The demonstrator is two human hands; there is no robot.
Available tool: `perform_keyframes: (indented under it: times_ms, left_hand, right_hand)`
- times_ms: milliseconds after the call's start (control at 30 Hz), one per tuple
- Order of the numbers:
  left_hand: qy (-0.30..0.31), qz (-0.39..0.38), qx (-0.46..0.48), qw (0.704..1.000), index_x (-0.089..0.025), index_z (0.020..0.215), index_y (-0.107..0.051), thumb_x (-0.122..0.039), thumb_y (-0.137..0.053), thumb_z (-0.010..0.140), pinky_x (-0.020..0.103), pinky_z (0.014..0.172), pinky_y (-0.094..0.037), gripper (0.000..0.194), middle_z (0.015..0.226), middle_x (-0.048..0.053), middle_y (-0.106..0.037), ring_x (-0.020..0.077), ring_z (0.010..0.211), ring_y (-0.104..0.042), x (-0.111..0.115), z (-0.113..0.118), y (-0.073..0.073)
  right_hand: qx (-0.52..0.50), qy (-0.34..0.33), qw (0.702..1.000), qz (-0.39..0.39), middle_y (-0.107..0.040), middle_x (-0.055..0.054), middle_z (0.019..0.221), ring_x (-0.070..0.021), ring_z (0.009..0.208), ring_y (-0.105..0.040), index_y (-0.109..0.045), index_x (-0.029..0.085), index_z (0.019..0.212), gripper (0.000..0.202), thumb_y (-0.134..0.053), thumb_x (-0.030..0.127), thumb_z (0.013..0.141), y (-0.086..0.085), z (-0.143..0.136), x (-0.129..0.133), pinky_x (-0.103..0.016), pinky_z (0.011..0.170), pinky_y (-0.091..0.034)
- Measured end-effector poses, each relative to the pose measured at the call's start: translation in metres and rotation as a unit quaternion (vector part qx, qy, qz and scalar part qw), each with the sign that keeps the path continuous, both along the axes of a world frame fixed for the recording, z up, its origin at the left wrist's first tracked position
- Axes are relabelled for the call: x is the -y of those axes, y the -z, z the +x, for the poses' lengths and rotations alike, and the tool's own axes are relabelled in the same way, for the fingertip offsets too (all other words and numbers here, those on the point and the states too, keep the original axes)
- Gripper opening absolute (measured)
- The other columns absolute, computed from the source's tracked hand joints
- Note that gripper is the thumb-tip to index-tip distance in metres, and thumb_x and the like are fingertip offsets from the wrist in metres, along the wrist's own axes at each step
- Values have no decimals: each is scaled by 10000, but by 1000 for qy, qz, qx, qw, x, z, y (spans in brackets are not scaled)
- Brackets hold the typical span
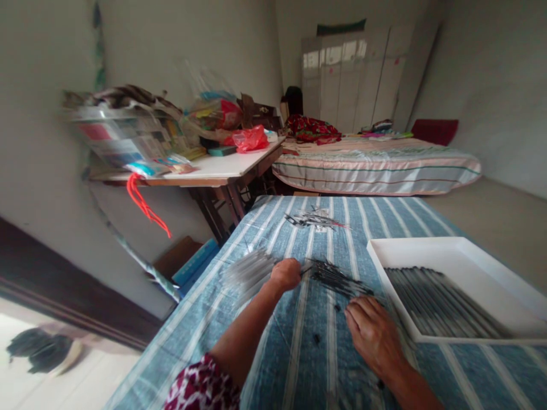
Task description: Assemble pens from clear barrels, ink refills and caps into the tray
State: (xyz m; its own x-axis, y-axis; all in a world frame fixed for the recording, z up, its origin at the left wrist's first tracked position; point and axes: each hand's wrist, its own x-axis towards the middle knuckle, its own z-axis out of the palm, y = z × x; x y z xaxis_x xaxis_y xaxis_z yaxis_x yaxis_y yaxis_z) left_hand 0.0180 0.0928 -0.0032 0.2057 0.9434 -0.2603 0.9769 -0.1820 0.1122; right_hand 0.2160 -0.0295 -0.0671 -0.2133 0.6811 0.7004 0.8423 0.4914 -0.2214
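Note:
My left hand [287, 274] is closed in a loose fist between a fan of clear, pale thin tubes [250, 273] and a pile of thin black sticks [335, 277]. A short dark end shows at its fingers, too blurred to name. My right hand [371, 330] is closed, its fingers curled down by the near end of the black pile; whatever they hold is hidden. Right of it, a shallow white tray [474, 256] holds a row of slim dark grey pen-like rods [440, 302]. Farther back lies a small heap of thin dark and pale sticks [314, 219].
A blue striped cloth [273, 353] covers the table, with small black bits [317, 339] on it. Beyond stand a white side table [226, 168] loaded with bags, and a bed [376, 165]. A blue box [195, 265] sits low at the left.

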Motion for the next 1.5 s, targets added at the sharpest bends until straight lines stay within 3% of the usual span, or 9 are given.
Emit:
perform_keyframes:
  times_ms: [133,300,500,567,700,800,967,1233,1500]
  left_hand:
    - [17,-35,32,999,-150,1031,-608,-299,-564,868,380,788,-508,226,1042,65,-626,191,906,-608,8,-19,-9]
    - [9,-54,141,988,-162,567,-622,-88,-602,658,250,600,-410,119,553,-14,-551,166,665,-567,37,-45,-25]
    - [1,-144,324,935,-144,625,-611,-203,-601,610,199,467,-299,62,530,-59,-462,90,517,-409,76,-37,-27]
    - [7,-184,365,913,-134,640,-607,-239,-625,594,197,466,-309,117,549,-56,-474,84,509,-396,87,-25,-23]
    - [5,-285,469,836,-133,629,-590,-247,-686,552,197,446,-268,167,516,-62,-460,70,473,-356,102,-1,-13]
    - [1,-289,531,797,-126,634,-592,-305,-732,560,194,457,-252,239,524,-62,-453,63,489,-345,105,5,-9]
    - [16,-239,546,803,-113,803,-653,-544,-558,779,201,509,-326,442,682,4,-577,78,552,-428,104,-4,-6]
    - [54,-246,529,811,-160,1074,-646,-537,-475,851,183,460,-316,470,663,9,-574,75,505,-403,106,-7,1]
    - [48,-248,522,815,-184,1099,-665,-545,-509,822,188,432,-305,481,595,7,-536,87,480,-390,106,-2,-9]
  right_hand:
    - [-9,0,1000,4,-618,-67,762,-197,786,-579,-596,179,734,233,-439,100,888,-1,-1,0,-349,789,-456]
    - [-27,-16,1000,4,-629,-67,749,-196,772,-588,-606,171,751,219,-448,102,887,-4,-4,3,-350,777,-460]
    - [-185,-66,979,-55,-673,-67,769,-200,747,-626,-653,186,884,141,-526,246,872,-6,-11,11,-318,707,-500]
    - [-302,-92,936,-155,-674,-55,710,-186,653,-631,-658,186,902,182,-560,331,853,-7,-14,14,-275,589,-502]
    - [-504,-125,786,-336,-648,-41,563,-155,467,-569,-669,155,820,326,-619,475,788,-12,-18,18,-239,436,-440]
    - [-577,-134,728,-346,-654,-49,568,-147,469,-555,-671,142,765,318,-683,458,737,-17,-11,16,-252,469,-448]
    - [-672,-131,676,-274,-669,-55,623,-152,521,-578,-662,154,739,258,-722,402,705,-29,7,9,-254,473,-451]
    - [-682,-117,685,-229,-684,-48,642,-145,543,-583,-669,158,774,204,-705,356,741,-30,14,4,-270,528,-465]
    - [-663,-112,705,-227,-682,-45,636,-148,550,-591,-671,157,767,190,-698,344,747,-31,16,5,-281,543,-477]
